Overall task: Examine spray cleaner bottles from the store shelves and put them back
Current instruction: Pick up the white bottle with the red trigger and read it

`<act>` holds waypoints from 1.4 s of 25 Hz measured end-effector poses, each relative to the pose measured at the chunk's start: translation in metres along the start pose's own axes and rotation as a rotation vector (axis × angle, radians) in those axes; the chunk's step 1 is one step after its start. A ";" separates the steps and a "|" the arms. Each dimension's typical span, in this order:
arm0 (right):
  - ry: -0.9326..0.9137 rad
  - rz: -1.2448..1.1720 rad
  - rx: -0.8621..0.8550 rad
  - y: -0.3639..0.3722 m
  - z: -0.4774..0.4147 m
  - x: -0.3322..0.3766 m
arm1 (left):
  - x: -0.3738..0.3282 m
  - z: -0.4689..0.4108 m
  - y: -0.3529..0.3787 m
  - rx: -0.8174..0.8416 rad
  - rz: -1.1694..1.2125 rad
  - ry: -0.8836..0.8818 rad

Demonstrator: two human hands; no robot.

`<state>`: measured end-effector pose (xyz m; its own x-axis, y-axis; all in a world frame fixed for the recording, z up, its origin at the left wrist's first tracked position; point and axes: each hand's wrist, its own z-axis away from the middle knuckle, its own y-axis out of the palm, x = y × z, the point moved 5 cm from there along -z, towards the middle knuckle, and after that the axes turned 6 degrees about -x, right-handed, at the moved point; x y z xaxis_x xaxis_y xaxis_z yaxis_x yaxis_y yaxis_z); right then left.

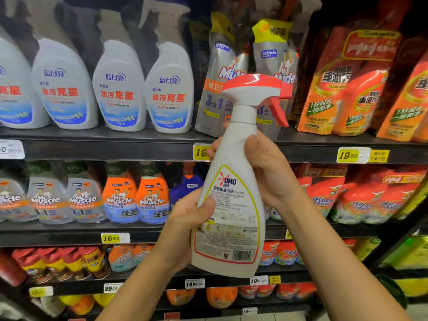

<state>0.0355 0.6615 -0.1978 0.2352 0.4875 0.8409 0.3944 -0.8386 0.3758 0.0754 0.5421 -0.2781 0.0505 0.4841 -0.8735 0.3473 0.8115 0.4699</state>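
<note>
A white OMO spray bottle [231, 205] with a red and white trigger head is held upright in front of the shelves, its back label and barcode facing me. My left hand [187, 218] grips the lower body from the left, thumb pressed on the label. My right hand [266, 167] wraps around the upper body and neck from the right. The trigger points right.
Dark store shelves [115, 147] carry rows of cleaners: white spray bottles [119, 89] upper left, silver Mr Muscle pouches [271, 66] behind the trigger head, orange refill bags [347, 89] on the right, Mr Muscle bottles [120, 195] on the middle shelf. Yellow price tags [347, 155] line the shelf edges.
</note>
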 end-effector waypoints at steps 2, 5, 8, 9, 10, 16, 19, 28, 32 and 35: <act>0.010 -0.091 0.047 0.004 -0.001 0.001 | -0.003 0.000 0.008 -0.016 -0.007 -0.002; -0.002 -0.150 -0.009 0.006 -0.004 0.009 | -0.012 -0.003 0.012 -0.125 -0.093 0.101; -0.089 -0.076 -0.175 0.005 -0.009 0.028 | -0.027 0.004 0.017 -0.238 -0.412 0.326; -0.131 -0.031 -0.219 0.007 -0.011 0.035 | -0.028 0.008 0.023 -0.220 -0.547 0.370; -0.171 0.004 -0.244 0.011 -0.013 0.042 | -0.027 0.011 0.030 -0.211 -0.686 0.395; -0.222 0.200 -0.327 0.034 -0.019 0.054 | -0.026 0.008 0.038 -0.368 -0.800 0.468; -0.213 0.318 -0.304 0.032 -0.025 0.063 | -0.035 0.004 0.030 -0.202 -0.526 0.455; -0.081 0.381 -0.064 0.017 0.011 0.030 | -0.079 -0.013 0.024 -0.126 0.046 0.509; -0.209 0.386 -0.099 0.026 0.007 0.042 | -0.101 -0.027 0.031 -0.127 -0.127 0.464; -0.346 0.378 -0.149 0.025 -0.002 0.068 | -0.130 -0.034 0.048 -0.020 -0.286 0.520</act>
<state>0.0597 0.6733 -0.1306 0.6254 0.1749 0.7605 0.1008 -0.9845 0.1436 0.0533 0.5291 -0.1380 -0.5093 0.3376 -0.7916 0.2613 0.9371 0.2315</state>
